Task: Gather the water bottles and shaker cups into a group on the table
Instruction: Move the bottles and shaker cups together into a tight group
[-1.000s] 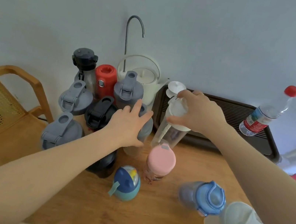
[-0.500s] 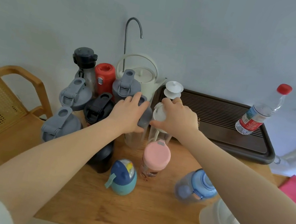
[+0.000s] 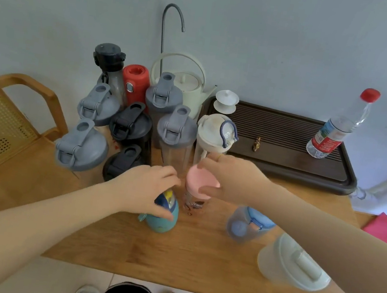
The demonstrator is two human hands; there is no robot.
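Observation:
At the table's back left stands a group of bottles: several grey-lid shaker cups (image 3: 176, 131), black-lid shakers (image 3: 130, 123), a red flask (image 3: 135, 81) and a clear bottle with a white lid (image 3: 214, 134). In front of the group, my left hand (image 3: 145, 189) is closed over the top of a small teal bottle with a blue cap (image 3: 162, 222). My right hand (image 3: 233, 178) grips the pink lid of a clear bottle (image 3: 197, 185). A blue-lid bottle (image 3: 245, 226) and a white-lid cup (image 3: 293, 263) stand apart at the front right, under my right forearm.
A red-capped plastic water bottle (image 3: 334, 133) stands on a dark slatted tray (image 3: 286, 158) at the back right. A white kettle (image 3: 189, 85) and a small white lidded cup (image 3: 226, 101) sit behind the group. A wooden chair (image 3: 2, 116) is at the left.
My right hand let go of the white-lid clear bottle beside the grey-lid shaker. Both hands drew back toward me, the left onto the teal bottle, the right onto the pink-lid bottle.

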